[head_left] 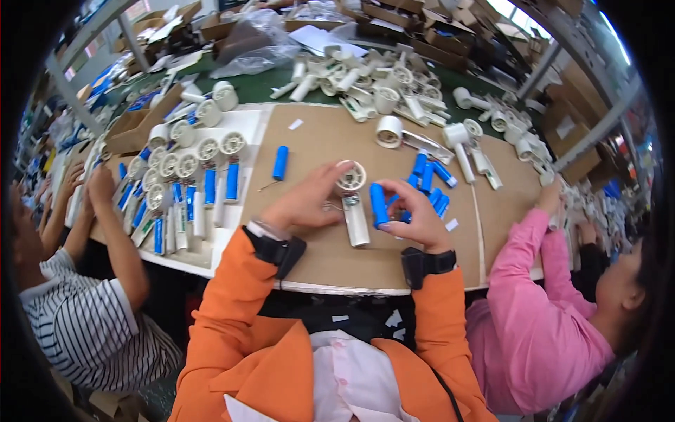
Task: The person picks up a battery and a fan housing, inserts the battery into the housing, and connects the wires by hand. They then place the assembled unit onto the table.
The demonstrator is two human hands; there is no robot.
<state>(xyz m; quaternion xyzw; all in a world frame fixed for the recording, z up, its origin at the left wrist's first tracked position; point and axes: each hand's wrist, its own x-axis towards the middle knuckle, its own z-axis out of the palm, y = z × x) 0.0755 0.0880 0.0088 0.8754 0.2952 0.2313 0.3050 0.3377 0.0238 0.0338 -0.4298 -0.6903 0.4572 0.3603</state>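
Head view, the only one: left hand (pixel 318 198) curls round the left side of a white casing (pixel 356 226), its index finger at the wheel (pixel 351 176), its thumb beside the top of the handle; seems a steadying hold, keeping the open face up and the near end clear. Whether the casing bears on the cardboard (pixel 320 266) or is slightly lifted, cannot tell. Right hand (pixel 423 211) has a narrow grip, a blue cell (pixel 378 204) pinched between thumb and fingers, just right of the casing; held roughly upright by the side, which leaves both ends free. More blue shows behind those fingers; whether any of it is in the palm, cannot tell. Beyond and right of this pinch, a loose cluster of cells (pixel 427 176), presumably left there for short reaches. Beyond the left hand, a lone cell (pixel 280 163) with a wire, set apart. Farther left of that hand, wheeled units (pixel 209 184) stand in rows, many showing blue cells; the ordering looks deliberate. Well beyond both grips, white parts (pixel 380 83) heap up, unsorted by the look of it.
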